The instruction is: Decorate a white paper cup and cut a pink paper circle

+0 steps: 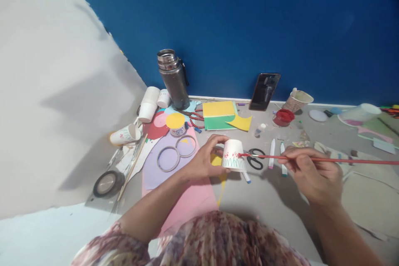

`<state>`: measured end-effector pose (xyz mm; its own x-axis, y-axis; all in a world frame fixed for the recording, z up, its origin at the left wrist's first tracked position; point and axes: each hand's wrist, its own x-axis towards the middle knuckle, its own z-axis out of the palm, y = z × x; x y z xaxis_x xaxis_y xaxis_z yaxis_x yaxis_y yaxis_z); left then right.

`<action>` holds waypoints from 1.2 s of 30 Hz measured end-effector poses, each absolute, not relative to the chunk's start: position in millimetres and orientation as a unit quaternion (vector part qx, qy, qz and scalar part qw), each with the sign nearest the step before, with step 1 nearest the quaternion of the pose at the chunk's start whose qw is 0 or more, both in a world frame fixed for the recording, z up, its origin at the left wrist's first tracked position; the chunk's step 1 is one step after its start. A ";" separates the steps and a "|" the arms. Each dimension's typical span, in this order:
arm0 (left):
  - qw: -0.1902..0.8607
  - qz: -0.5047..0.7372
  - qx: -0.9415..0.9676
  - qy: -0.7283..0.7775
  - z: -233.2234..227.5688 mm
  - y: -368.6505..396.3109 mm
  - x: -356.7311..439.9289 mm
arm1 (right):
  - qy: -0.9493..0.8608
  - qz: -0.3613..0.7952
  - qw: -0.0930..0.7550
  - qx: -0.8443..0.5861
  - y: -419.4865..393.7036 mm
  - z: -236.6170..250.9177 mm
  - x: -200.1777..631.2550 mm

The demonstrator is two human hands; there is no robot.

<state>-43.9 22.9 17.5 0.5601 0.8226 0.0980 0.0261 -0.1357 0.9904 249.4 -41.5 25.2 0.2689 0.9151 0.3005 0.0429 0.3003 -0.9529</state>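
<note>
Above the grey counter (274, 203), the left hand (204, 160) curls closed around a small white paper cup painted with red flowers and green grass (233, 154), held upside down, thumb and fingers pinching its sides. Just to its right, the right hand (311, 172) pinches a long thin red-handled paintbrush (324, 159), whose tip touches the cup's side. Black-handled scissors (256, 158) lie just behind the brush, between both hands.

Bare grey bench (274, 203) near the body; farther back, blocked by black scissors (256, 158), markers (272, 153), red paint pot (283, 117).
</note>
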 end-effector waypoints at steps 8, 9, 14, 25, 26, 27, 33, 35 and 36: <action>0.575 0.347 0.669 0.319 17.7 22.7 -43.8 | -0.499 0.340 0.625 -0.495 -43.5 25.3 248.7; 0.576 0.347 0.667 0.320 17.8 22.5 -43.8 | -0.496 0.336 0.634 -0.488 -43.2 25.8 248.8; 0.575 0.349 0.667 0.321 18.3 22.4 -43.9 | -0.495 0.334 0.638 -0.485 -42.9 24.2 250.3; 0.563 0.347 0.675 0.326 20.0 22.3 -42.5 | -0.501 0.340 0.620 -0.499 -43.5 23.3 245.9; 0.562 0.346 0.677 0.326 20.2 22.2 -42.2 | -0.502 0.340 0.615 -0.505 -43.7 23.2 245.8; 0.560 0.345 0.679 0.326 20.1 22.1 -42.0 | -0.501 0.340 0.614 -0.506 -43.7 23.1 245.9; 0.567 0.342 0.676 0.323 18.3 20.2 -40.1 | -0.481 0.346 0.649 -0.477 -39.7 26.3 247.6; 0.572 0.346 0.672 0.319 18.1 19.7 -39.6 | -0.472 0.342 0.656 -0.479 -38.4 28.4 247.6; 0.572 0.349 0.671 0.317 18.0 19.8 -39.4 | -0.469 0.343 0.658 -0.478 -38.0 29.4 247.6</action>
<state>-39.4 19.8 18.0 0.5553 0.8249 0.1057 0.0274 -0.1451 0.9890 247.6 -38.0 29.4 0.3243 0.9006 0.2895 -0.0026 0.3069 -0.9517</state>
